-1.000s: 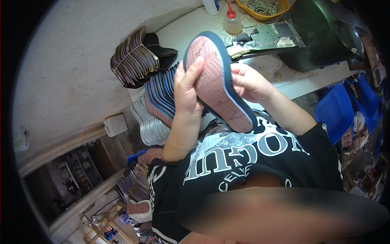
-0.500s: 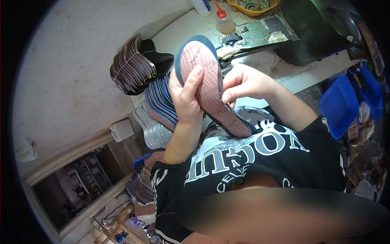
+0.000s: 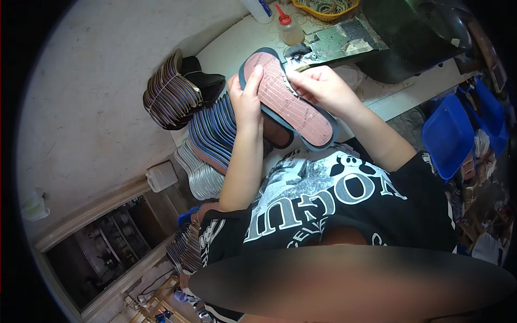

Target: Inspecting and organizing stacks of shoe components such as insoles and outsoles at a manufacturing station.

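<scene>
A pinkish-brown shoe sole (image 3: pixel 291 110) with a dark blue-grey rim is tilted up in front of my chest. My left hand (image 3: pixel 247 99) grips it by its far left side, the thumb flat on the lined face and the fingers behind. Under it part of a second brown sole (image 3: pixel 281 138) with a dark edge shows; whether the left hand holds this one too is hidden. My right hand (image 3: pixel 320 89) is closed in a pinch at the sole's right edge, where a narrow whitish strip (image 3: pixel 286 81) shows. What the fingertips hold is too small to make out.
Stacked soles (image 3: pixel 212 132) stand left of my arm, beside a tied bundle (image 3: pixel 172 91) against the wall. On the white table are a red-tipped glue bottle (image 3: pixel 291 29), a yellow basket (image 3: pixel 328 12) of bands and a green machine plate (image 3: pixel 350 39). A blue bin (image 3: pixel 449 137) sits right.
The sole has turned, its near end swinging right and away from my shirt. My right hand has moved up along its edge toward the far end. The second sole now shows underneath.
</scene>
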A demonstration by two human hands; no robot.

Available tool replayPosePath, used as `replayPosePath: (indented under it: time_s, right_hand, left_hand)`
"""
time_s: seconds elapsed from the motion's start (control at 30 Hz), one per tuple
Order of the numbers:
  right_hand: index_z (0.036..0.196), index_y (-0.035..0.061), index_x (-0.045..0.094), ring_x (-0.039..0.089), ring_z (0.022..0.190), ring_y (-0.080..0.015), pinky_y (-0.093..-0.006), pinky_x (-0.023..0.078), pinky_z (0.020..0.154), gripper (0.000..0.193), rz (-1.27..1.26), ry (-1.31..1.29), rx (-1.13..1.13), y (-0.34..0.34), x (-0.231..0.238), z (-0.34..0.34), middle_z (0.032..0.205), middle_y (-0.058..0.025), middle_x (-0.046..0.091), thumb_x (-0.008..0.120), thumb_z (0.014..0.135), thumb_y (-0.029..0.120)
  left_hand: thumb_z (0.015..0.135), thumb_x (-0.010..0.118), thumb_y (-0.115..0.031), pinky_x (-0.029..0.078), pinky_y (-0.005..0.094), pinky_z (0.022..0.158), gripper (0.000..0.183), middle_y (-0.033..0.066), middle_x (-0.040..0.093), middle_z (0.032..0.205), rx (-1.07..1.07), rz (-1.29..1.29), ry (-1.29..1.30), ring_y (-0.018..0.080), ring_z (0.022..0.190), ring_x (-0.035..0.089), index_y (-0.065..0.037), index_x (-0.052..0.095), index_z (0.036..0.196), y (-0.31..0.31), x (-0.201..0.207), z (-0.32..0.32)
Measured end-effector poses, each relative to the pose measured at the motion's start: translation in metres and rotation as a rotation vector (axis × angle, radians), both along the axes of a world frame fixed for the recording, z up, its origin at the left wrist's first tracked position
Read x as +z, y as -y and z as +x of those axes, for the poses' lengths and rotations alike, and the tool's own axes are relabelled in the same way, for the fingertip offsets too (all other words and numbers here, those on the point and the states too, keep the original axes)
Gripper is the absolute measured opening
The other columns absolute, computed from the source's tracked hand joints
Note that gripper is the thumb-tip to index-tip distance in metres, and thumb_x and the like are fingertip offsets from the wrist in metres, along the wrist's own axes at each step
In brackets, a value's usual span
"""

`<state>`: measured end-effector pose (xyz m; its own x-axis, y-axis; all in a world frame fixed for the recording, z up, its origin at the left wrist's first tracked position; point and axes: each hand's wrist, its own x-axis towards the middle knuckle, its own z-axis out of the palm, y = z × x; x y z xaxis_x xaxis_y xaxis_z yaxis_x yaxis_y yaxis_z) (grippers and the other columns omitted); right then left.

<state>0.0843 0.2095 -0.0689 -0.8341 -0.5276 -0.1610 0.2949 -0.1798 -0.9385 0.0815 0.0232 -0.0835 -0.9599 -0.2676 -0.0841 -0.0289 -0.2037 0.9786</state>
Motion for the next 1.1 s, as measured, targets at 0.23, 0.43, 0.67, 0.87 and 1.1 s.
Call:
replayPosePath:
  time_s: [0.23, 0.43, 0.67, 0.87, 1.1]
  right_hand:
    - [0.094, -0.0065, 0.066, 0.06, 0.061, -0.0081, -0.0191, 0.047, 0.054, 0.043, -0.235, 0.271, -0.208, -0.027, 0.006, 0.006, 0.081, -0.0083, 0.068, 0.052, 0.094, 0.034]
    - [0.096, -0.0061, 0.063, 0.067, 0.068, -0.0142, -0.0255, 0.056, 0.06, 0.031, -0.227, 0.337, 0.024, -0.053, -0.006, 0.03, 0.085, -0.0131, 0.068, 0.06, 0.088, 0.024]
    - [0.094, -0.0069, 0.061, 0.067, 0.064, -0.0199, -0.027, 0.054, 0.057, 0.034, -0.214, 0.367, -0.04, -0.03, 0.011, 0.048, 0.079, -0.0163, 0.067, 0.053, 0.091, 0.025]
    - [0.095, -0.0078, 0.061, 0.066, 0.065, -0.0179, -0.0267, 0.054, 0.061, 0.033, -0.306, 0.35, -0.197, -0.001, 0.014, 0.046, 0.077, -0.0149, 0.066, 0.05, 0.093, 0.023]
    - [0.095, -0.0066, 0.06, 0.066, 0.065, -0.0166, -0.0247, 0.054, 0.059, 0.035, -0.349, 0.349, -0.227, 0.015, 0.016, 0.03, 0.079, -0.0145, 0.066, 0.052, 0.093, 0.027]
  left_hand:
    - [0.085, 0.064, -0.016, 0.05, 0.0275, 0.079, 0.032, 0.0127, 0.066, 0.1, -0.079, 0.134, 0.068, 0.0181, 0.087, 0.064, 0.006, 0.06, 0.109, -0.016, 0.011, -0.023]
    - [0.086, 0.062, -0.014, 0.051, 0.0296, 0.077, 0.03, 0.0134, 0.066, 0.097, -0.069, 0.119, 0.039, 0.0196, 0.084, 0.065, 0.007, 0.06, 0.107, -0.024, 0.014, -0.034]
    - [0.085, 0.063, -0.018, 0.051, 0.0294, 0.077, 0.034, 0.0141, 0.066, 0.098, -0.067, 0.091, 0.158, 0.0195, 0.086, 0.065, 0.008, 0.06, 0.108, -0.021, 0.015, -0.051]
    - [0.082, 0.067, -0.039, 0.049, 0.0282, 0.074, 0.059, 0.0171, 0.066, 0.09, -0.213, -0.307, 0.279, 0.0202, 0.08, 0.063, 0.016, 0.059, 0.1, -0.001, 0.029, -0.071]
    - [0.078, 0.066, -0.05, 0.023, 0.048, 0.109, 0.058, 0.0226, 0.047, 0.131, -0.377, -0.972, -0.494, 0.0333, 0.131, 0.033, -0.003, 0.062, 0.113, 0.02, 0.05, -0.103]
